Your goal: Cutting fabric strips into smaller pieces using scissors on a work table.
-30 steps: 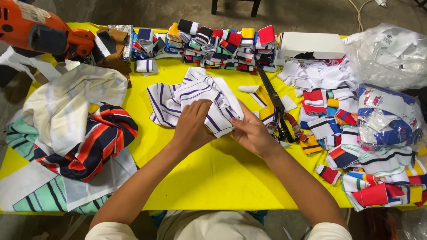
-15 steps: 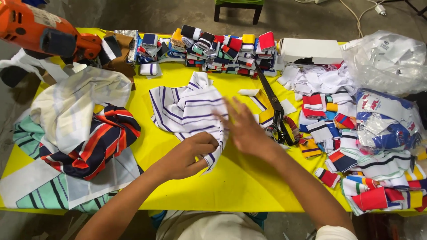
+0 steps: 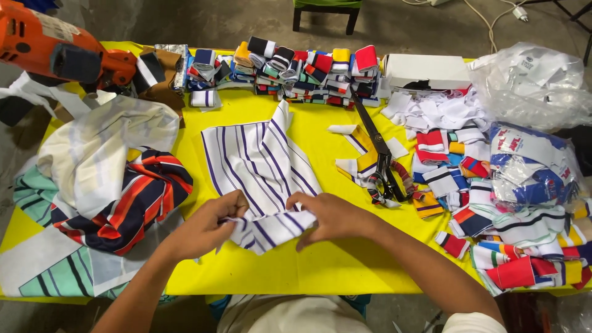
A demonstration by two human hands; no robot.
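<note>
We are seeing a white cardboard box (image 3: 427,69) lying behind crinkled clear plastic bags (image 3: 535,86) on the yellow table (image 3: 320,265). Our left hand (image 3: 200,229) and right hand (image 3: 333,216) are both pinching the soft white purple-striped knit cloth (image 3: 265,179).

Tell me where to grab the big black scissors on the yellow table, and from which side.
Take the black scissors by the loop handles at the near end, coming in from the table's front edge. They lie flat with the blades pointing away toward the rolled fabric stacks, so the handles are closest to the right hand. Striped scraps crowd the handles, so lift straight up, probably.
</note>
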